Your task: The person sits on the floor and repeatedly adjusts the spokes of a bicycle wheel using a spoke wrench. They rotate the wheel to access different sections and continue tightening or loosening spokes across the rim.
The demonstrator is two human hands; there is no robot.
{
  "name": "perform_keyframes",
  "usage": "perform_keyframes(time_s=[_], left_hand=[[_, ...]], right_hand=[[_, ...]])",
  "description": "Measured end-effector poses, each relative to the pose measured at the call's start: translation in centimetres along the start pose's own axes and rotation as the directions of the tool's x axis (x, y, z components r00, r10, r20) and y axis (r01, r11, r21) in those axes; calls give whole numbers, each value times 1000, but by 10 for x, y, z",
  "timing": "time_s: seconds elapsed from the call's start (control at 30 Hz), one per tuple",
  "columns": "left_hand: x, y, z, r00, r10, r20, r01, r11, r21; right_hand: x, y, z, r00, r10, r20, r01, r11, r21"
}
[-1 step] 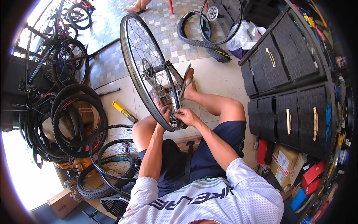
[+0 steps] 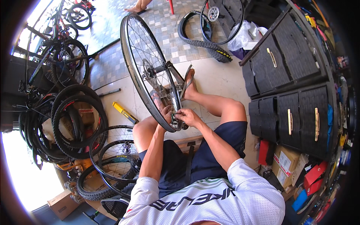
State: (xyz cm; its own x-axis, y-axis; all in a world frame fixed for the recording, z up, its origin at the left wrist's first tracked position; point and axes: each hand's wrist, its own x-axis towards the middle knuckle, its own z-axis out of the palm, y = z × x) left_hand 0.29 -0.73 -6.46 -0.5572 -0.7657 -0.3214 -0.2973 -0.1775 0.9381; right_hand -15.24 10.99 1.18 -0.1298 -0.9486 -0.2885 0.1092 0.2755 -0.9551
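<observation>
A bare bicycle wheel [image 2: 129, 56], without a tyre, stands upright between my legs, its axle held in a metal wheel stand [image 2: 177, 72]. At the near, lower part of the rim my two hands meet among the spokes. My left hand [image 2: 166, 115] reaches in at the rim with its fingers curled, partly hidden by the wheel. From the other side, my right hand [image 2: 188, 117] pinches thumb and fingers together close to the rim. A small dark, rounded piece [image 2: 174, 117] shows between the hands; its kind is too small to tell.
A yellow box-shaped object [image 2: 125, 112] lies on the floor left of the wheel. Tyres [image 2: 80, 120] and loose wheels [image 2: 112, 150] crowd the left. Black drawers [image 2: 290, 116] stand at the right, with cartons [image 2: 287, 161] below. Another tyre [image 2: 202, 43] lies ahead. Someone's hand or foot [image 2: 135, 9] shows at the top.
</observation>
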Motion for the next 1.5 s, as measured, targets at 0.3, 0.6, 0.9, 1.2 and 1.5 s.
perform_keyframes(time_s=[0.3,0.6,0.9,1.2,1.5], left_hand=[[-1,44,22,967,-236,98,250,954,-168],[-17,54,17,982,-189,30,191,972,-134],[-20,49,15,989,-149,16,150,974,-170],[-21,58,14,993,-117,-2,117,993,-21],[-28,78,14,988,-136,-71,129,987,-91]], right_hand=[[2,13,-43,937,-10,-350,-67,976,-207],[4,10,-34,970,92,-225,-159,941,-299],[5,6,-27,993,-8,-116,-20,971,-237],[-5,-21,-18,989,-71,-130,15,920,-391],[-7,-13,-7,935,-308,-177,170,825,-539]])
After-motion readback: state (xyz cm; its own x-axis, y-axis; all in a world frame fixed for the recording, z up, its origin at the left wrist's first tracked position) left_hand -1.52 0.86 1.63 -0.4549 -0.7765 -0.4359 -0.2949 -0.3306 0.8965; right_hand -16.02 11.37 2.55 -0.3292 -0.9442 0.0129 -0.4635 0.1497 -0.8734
